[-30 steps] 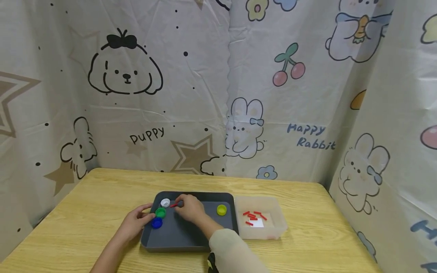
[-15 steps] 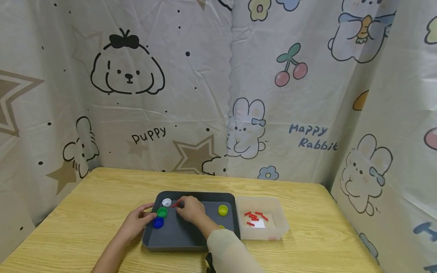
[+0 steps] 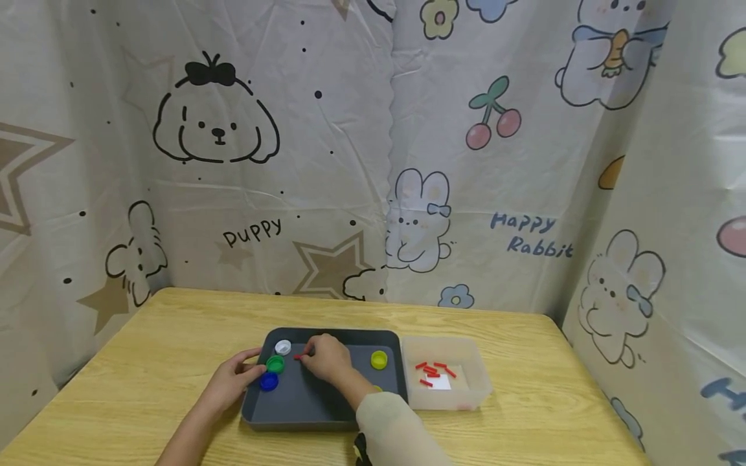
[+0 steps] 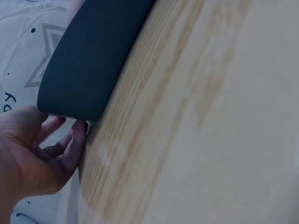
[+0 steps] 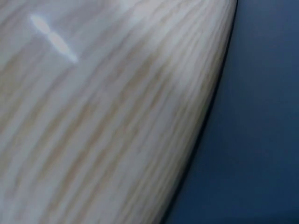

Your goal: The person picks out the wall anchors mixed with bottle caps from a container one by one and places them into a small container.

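My left hand grips the left edge of a dark grey tray, the thumb over its rim and the other fingers at the outer side. The left wrist view shows that hand against the wall of the tray. Over the tray's back left part, my right hand pinches a short red stick. Left of the stick lie a white bottle cap, a green one and a blue one. Only tabletop and tray appear in the right wrist view.
Touching the tray's right side is a translucent plastic box with several red sticks and a white paper in it. A yellow cap lies in the tray's right part; another is partly behind the right wrist. A printed curtain surrounds the table.
My right hand has brought the red stick slightly nearer the tray's front, and the stick's angle has shifted. The left hand stays on the tray's edge.
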Motion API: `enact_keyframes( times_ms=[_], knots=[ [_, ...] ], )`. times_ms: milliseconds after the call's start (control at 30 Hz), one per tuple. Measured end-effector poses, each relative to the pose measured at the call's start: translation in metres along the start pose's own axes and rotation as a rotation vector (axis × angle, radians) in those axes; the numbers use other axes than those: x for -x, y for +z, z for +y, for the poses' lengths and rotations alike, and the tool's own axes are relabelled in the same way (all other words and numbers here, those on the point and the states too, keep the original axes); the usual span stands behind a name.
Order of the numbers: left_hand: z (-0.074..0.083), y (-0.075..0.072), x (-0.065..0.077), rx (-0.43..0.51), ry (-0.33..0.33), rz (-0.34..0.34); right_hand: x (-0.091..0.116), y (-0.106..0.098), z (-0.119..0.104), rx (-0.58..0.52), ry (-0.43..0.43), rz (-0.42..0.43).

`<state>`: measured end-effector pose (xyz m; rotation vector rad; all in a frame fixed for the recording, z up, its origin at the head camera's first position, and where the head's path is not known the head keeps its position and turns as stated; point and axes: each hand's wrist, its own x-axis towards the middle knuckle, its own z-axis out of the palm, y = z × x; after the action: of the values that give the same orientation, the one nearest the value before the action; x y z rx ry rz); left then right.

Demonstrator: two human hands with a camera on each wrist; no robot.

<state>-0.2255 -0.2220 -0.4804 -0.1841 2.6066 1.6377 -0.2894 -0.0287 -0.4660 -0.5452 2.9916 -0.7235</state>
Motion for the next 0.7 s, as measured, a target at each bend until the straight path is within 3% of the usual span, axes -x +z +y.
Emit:
enact_keyframes(
  times_ms=[700],
  knots=[
    [0.001, 0.000, 0.001, -0.001, -0.014, -0.001, 0.024, -0.022, 0.012, -0.027, -0.093, 0.016]
  ],
)
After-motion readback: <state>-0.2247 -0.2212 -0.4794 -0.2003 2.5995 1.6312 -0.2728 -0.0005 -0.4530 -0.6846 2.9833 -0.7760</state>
